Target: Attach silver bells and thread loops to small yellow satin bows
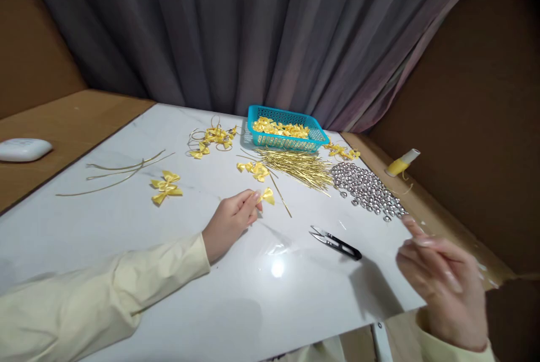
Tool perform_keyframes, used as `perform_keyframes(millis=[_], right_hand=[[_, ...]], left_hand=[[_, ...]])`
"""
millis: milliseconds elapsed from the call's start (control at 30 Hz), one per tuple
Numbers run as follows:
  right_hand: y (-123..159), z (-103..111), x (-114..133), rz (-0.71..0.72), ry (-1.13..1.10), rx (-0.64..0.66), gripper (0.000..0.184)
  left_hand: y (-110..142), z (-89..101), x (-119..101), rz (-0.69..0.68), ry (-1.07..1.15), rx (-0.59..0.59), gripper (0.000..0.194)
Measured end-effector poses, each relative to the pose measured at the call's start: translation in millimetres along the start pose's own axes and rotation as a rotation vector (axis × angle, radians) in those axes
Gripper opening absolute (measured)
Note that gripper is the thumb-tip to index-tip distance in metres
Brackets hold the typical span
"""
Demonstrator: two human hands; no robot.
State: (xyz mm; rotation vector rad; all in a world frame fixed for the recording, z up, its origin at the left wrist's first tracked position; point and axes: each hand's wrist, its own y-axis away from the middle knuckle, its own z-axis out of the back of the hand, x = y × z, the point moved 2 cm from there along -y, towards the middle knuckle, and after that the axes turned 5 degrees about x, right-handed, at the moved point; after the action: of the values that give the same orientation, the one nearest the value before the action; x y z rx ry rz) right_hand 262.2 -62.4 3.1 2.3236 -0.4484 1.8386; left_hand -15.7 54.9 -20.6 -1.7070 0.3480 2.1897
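My left hand (pixel 236 215) is closed in a pinch on a small yellow satin bow (pixel 267 196), held just over the white tabletop. Some of the bow is hidden behind the fingers. My right hand (pixel 442 275) hovers at the table's right edge with its index finger stretched out and the other fingers partly bent. That fingertip is at the near end of a heap of shiny silver rings or beads (pixel 365 185); touching or apart, I cannot tell. Nothing shows in the right hand. Black-handled thread snips (pixel 336 243) lie between the two hands.
A blue basket (pixel 291 145) of yellow bows stands at the back, behind a pile of gold wire ties (pixel 299 168). Loose bows (pixel 166 186) and long gold ties (pixel 122 171) lie leftward. Strung bows (pixel 217 138) sit farther back. A yellow thread spool (pixel 403 163) is at right.
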Motion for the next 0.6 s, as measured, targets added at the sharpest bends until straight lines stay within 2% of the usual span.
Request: perform_keyframes(millis=[167, 300, 433, 600], right_hand=[[-1.7, 30.3, 13.8, -0.063, -0.538, -0.100, 0.018], [-3.0, 31.2, 8.6, -0.128, -0.691, -0.065, 0.007], [-9.5, 29.9, -2.9, -0.175, -0.607, -0.045, 0.011], [-15.1, 37.5, -10.3, -0.211, -0.178, -0.012, 0.014]], left_hand=[[-1.5, 0.3, 1.4, 0.013, 0.017, 0.022, 0.032], [-1.7, -0.5, 1.1, 0.015, 0.008, 0.030, 0.033], [-2.2, -0.5, 1.9, 0.020, 0.006, 0.036, 0.033], [-1.7, -1.1, 0.8, 0.029, 0.011, 0.041, 0.033]])
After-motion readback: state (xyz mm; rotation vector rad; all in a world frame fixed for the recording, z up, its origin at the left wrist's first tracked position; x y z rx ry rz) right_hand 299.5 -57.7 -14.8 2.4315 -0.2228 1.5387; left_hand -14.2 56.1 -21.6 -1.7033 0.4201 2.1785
